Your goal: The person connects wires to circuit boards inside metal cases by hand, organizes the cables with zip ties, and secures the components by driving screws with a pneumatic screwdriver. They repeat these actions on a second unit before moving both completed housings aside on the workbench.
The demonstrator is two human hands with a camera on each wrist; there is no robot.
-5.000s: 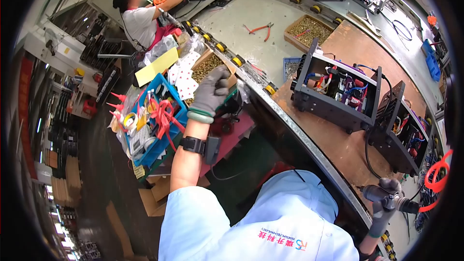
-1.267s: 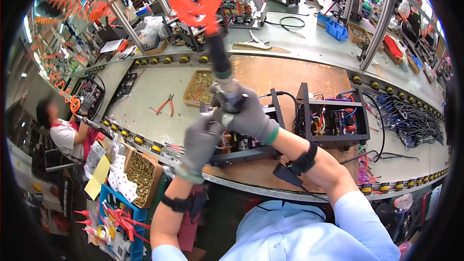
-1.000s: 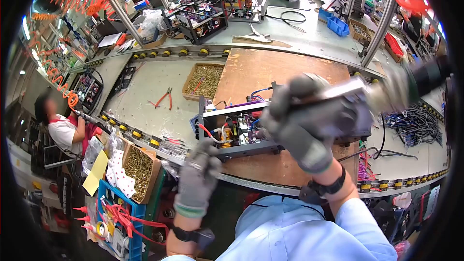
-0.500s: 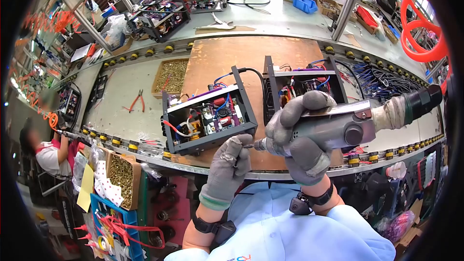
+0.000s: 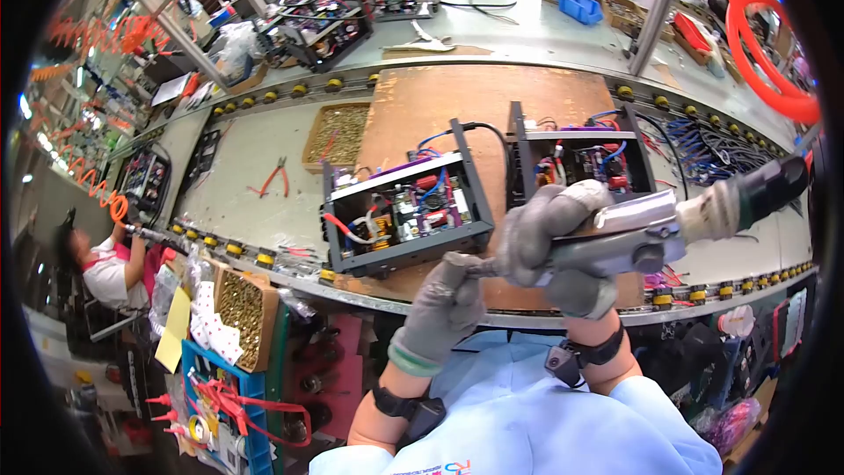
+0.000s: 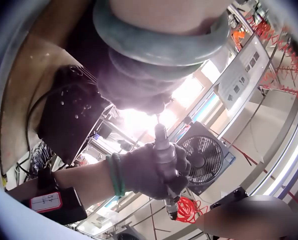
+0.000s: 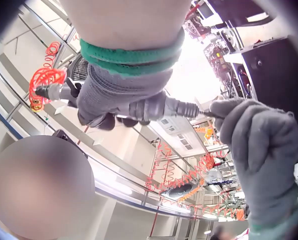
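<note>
In the head view my right hand (image 5: 563, 246) grips a grey air screwdriver (image 5: 629, 246), held level in front of my body with its hose end to the right. My left hand (image 5: 440, 312), also gloved, pinches the thin bit at the driver's nose. The right wrist view shows the bit (image 7: 205, 113) running into the left fingertips; whether a screw is there too I cannot tell. Behind the hands, an open black-framed electronics unit (image 5: 409, 207) with coloured wires stands on a brown board (image 5: 492, 88). A second such unit (image 5: 580, 154) stands to its right.
A box of brass-coloured screws (image 5: 242, 317) stands at the front left beside a blue crate (image 5: 255, 422). Another screw box (image 5: 330, 136) and red pliers (image 5: 271, 178) lie on the bench. Roller rails edge the line; a red coiled hose (image 5: 765, 53) hangs at the right.
Five seconds ago my left hand was at the front-left screw box, with the driver low right. Both hands then met over the near unit, parted, and came together at the bit, the driver turned level.
</note>
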